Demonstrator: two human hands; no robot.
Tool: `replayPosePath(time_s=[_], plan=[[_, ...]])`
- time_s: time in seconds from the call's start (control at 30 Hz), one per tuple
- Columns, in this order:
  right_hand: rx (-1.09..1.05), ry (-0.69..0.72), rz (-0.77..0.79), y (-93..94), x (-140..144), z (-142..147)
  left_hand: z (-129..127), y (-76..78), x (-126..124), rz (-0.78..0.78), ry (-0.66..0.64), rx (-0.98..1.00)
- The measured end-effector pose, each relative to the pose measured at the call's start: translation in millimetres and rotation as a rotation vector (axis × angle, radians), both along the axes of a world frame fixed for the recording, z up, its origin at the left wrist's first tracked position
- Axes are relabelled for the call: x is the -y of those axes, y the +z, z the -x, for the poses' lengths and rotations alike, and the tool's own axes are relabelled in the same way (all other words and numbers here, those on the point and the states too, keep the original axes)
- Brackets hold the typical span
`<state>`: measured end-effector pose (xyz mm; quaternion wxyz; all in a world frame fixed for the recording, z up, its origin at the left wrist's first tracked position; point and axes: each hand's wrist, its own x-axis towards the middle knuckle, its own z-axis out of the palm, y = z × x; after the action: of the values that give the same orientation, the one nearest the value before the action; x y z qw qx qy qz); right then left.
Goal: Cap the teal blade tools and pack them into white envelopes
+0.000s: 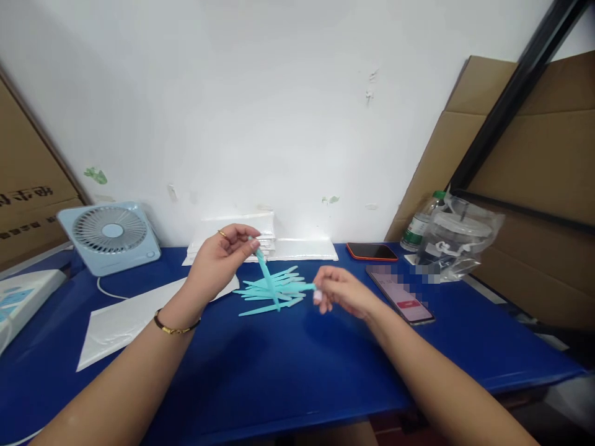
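Note:
In the head view, my left hand (216, 266) is closed in a pinch on the upper end of a slim turquoise plastic stick (266, 272), shaped like a small knife or eyebrow razor. It slants down across a loose pile of similar turquoise sticks (255, 310) on the blue table. To the right of the pile, my right hand (341, 290) has thumb and fingers closed around the end of another turquoise stick (302, 287), which lies level over the pile. A whitish patch covers one fingertip of that hand.
White packets (302, 249) are stacked against the wall, and a white sheet (125, 319) lies left of the pile. A blue fan (111, 235) stands at left. Two phones (372, 251), a bottle (416, 229) and a bagged cup (458, 238) are at right on the blue table (279, 378).

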<state>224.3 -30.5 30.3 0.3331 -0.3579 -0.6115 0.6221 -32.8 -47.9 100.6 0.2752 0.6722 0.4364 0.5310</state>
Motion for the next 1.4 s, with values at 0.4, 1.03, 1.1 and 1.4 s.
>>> replayPosePath(time_s=[0.4,1.03,1.1,1.4], plan=[[0.565,-0.081,-0.648,-17.9,-3,1,-26,-68.0,-5,0.179,-0.248,-0.756],[1.124,0.324,-0.949,-4.6,-19,55,-17,-72.7,3,0.122,-0.093,-1.254],[1.147,0.340,-0.973,-8.2,-15,58,-19,-78.6,7,0.094,-0.103,-1.242],[1.122,0.273,-1.000,65.2,-6,57,-31,-78.6,4,0.060,-0.031,-0.866]])
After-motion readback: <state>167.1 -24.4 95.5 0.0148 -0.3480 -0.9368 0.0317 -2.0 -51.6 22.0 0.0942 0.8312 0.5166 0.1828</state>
